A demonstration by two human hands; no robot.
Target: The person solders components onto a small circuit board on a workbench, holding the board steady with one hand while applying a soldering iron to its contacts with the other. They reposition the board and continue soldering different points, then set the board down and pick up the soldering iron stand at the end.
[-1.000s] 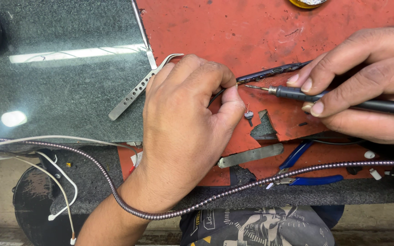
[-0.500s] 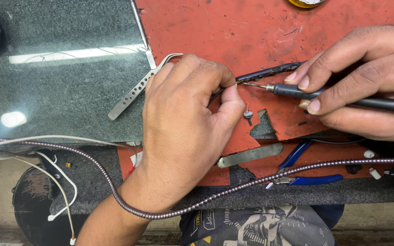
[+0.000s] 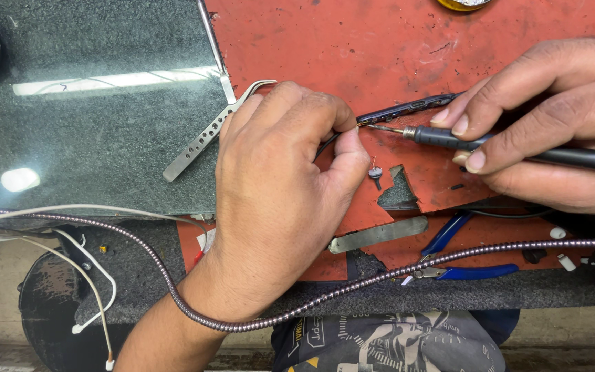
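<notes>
Red matting (image 3: 394, 41) covers your worktop. Your left hand (image 3: 280, 196) pinches one end of a thin dark strip (image 3: 408, 109) lying on the mat, while your right hand (image 3: 552, 117) clasps a soldering iron (image 3: 518, 148), its tip touching the strip beside your left thumb.

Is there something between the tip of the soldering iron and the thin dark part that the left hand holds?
Nothing visible. The soldering iron tip already meets the dark part beside the left hand.
</notes>
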